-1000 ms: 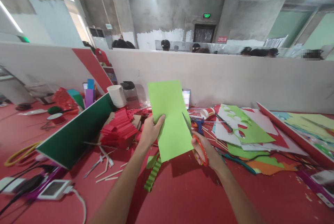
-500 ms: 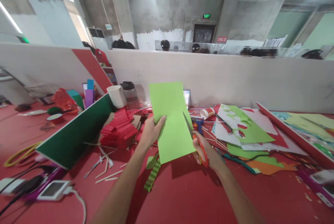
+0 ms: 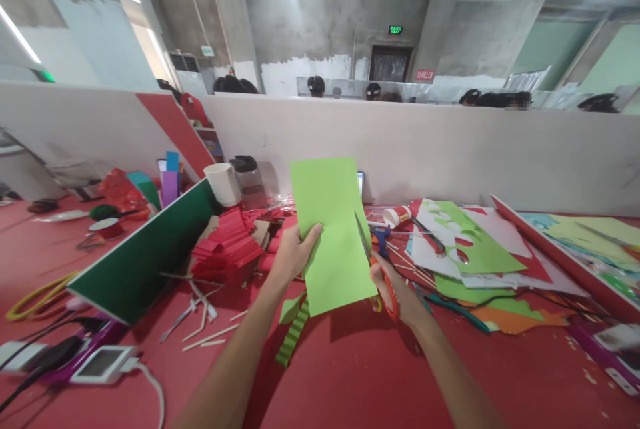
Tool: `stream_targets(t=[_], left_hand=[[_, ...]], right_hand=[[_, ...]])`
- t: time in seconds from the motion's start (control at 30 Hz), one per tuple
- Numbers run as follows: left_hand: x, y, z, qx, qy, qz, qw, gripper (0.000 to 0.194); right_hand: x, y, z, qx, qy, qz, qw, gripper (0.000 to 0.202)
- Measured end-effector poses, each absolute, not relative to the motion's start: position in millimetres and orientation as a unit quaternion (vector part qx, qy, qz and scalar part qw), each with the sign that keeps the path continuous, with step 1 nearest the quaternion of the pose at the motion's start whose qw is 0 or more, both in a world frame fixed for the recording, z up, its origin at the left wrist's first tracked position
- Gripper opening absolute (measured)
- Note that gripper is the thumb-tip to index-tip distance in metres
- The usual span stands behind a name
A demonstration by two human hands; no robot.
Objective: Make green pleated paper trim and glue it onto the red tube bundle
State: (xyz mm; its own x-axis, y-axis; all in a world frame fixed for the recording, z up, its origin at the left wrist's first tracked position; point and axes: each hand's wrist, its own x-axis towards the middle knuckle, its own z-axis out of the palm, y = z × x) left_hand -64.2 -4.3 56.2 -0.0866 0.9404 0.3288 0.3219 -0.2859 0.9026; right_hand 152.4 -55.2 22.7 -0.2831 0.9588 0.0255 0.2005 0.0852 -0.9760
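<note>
A sheet of light green paper (image 3: 333, 242) is held up over the red table, its left edge pinched by my left hand (image 3: 295, 252) with the thumb on the front face. My right hand (image 3: 393, 285) grips a pair of scissors (image 3: 389, 292) with orange handles. The scissor blades point up and lie along the right side of the sheet, where a cut runs near the edge. Below the sheet, a folded green paper strip (image 3: 294, 334) rests on the table beside a green leaf-shaped piece (image 3: 291, 309).
Folded red paper (image 3: 227, 249), wooden sticks (image 3: 210, 337) and a green board (image 3: 150, 252) lie to the left. A white cup (image 3: 223, 184) and a jar (image 3: 249, 182) stand behind. Paper scraps (image 3: 487, 242) pile up at right. A white partition (image 3: 425, 149) closes off the back.
The green sheet and both hands have shifted slightly to the right. The scissor blades remain at the sheet's right edge and look closer together.
</note>
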Motion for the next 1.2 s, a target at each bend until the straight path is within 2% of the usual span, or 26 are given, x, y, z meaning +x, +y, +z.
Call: stream_targets(t=[0.27, 0.87, 1.2], left_hand=[[-64.1, -2.7, 53.1, 0.612, 0.511, 0.524, 0.299, 0.027], [-64.5, -2.1, 54.1, 0.616, 0.502, 0.535, 0.287, 0.024], [-65.8, -0.1, 49.9, 0.613, 0.519, 0.520, 0.291, 0.028]], right_hand=[[150.6, -51.5, 17.0, -0.450, -0.635, 0.487, 0.396, 0.048], [146.6, -51.2, 20.9, -0.456, -0.592, 0.525, 0.407, 0.046], [147.6, -48.3, 17.5, -0.465, -0.611, 0.499, 0.402, 0.048]])
